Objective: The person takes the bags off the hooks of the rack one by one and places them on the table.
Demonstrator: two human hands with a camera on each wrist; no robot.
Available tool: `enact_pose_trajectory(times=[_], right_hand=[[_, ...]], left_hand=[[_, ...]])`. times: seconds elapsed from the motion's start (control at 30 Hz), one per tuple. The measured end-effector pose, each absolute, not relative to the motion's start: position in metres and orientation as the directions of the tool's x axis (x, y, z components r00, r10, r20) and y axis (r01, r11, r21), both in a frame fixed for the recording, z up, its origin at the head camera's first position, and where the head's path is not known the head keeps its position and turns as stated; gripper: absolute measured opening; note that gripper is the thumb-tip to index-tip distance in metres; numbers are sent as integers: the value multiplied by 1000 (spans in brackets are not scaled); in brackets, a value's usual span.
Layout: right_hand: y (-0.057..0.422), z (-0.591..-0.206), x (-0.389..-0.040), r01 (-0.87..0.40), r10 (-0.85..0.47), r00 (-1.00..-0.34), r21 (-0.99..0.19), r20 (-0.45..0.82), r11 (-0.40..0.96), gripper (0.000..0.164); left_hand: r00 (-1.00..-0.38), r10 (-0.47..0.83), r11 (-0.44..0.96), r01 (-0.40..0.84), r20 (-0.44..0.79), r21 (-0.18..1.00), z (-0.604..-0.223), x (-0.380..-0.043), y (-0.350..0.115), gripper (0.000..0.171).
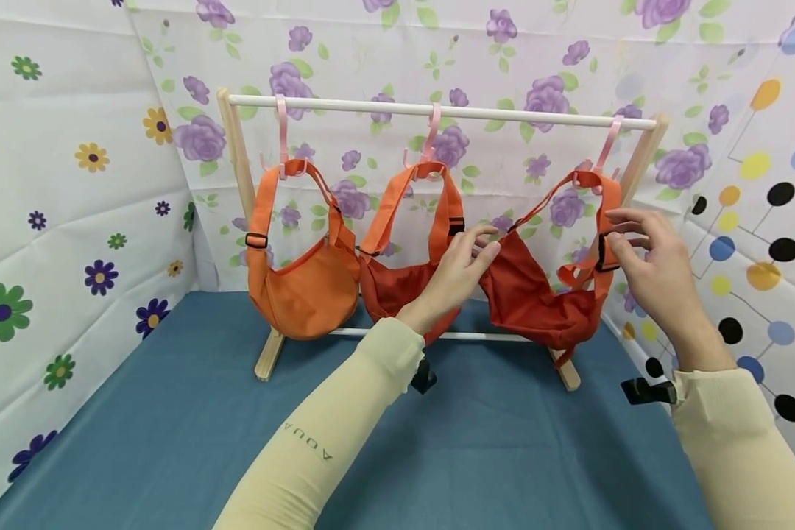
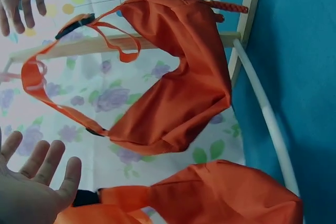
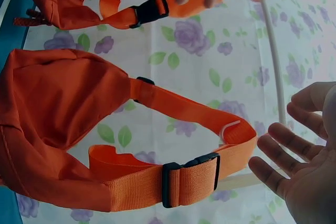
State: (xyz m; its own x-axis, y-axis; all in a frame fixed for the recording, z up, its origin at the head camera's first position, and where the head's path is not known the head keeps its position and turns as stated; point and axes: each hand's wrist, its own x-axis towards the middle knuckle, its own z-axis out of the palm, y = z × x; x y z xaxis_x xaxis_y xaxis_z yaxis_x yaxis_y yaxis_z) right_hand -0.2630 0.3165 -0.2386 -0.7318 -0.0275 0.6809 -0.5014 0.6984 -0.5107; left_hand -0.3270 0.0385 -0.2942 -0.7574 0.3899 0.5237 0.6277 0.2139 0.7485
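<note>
Three crossbody bags hang by their straps from pink hooks: an orange bag (image 1: 311, 294) on the left, a red bag (image 1: 397, 291) in the middle and another red bag (image 1: 543, 298) on the right. My left hand (image 1: 460, 265) reaches between the two red bags, its fingers spread and holding nothing in the left wrist view. Beside the right bag's orange strap (image 3: 136, 187) and its black buckle (image 3: 191, 174) is my right hand (image 1: 659, 261). Its fingers are loosely extended, fingertips close to the strap in the right wrist view, with nothing gripped.
A wooden rack with a white top rail (image 1: 371, 107) carries the pink hooks (image 1: 430, 136). It stands on a blue cloth (image 1: 477, 442), and its lower rail (image 2: 268, 114) runs behind the bags. Patterned sheets (image 1: 59, 184) enclose the back and sides.
</note>
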Motion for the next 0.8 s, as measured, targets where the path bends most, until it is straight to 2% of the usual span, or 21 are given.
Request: enact_pose_trajectory(times=[0.23,0.6,0.8], right_hand=[[315,-236,-264,-510,-40,-729,-502,684,698,37],[317,-218,-276,-470,-5,-729,-495,685,731,39],[315,-205,-280,-470,-7,-718,-478,696,742,39]], left_hand=[[-790,356,190,584,499,790,-299,-332,34,45],[-779,389,226,598,492,769,-286,-336,50,48],[-795,393,263,579,463,772,-277,-341,57,49]])
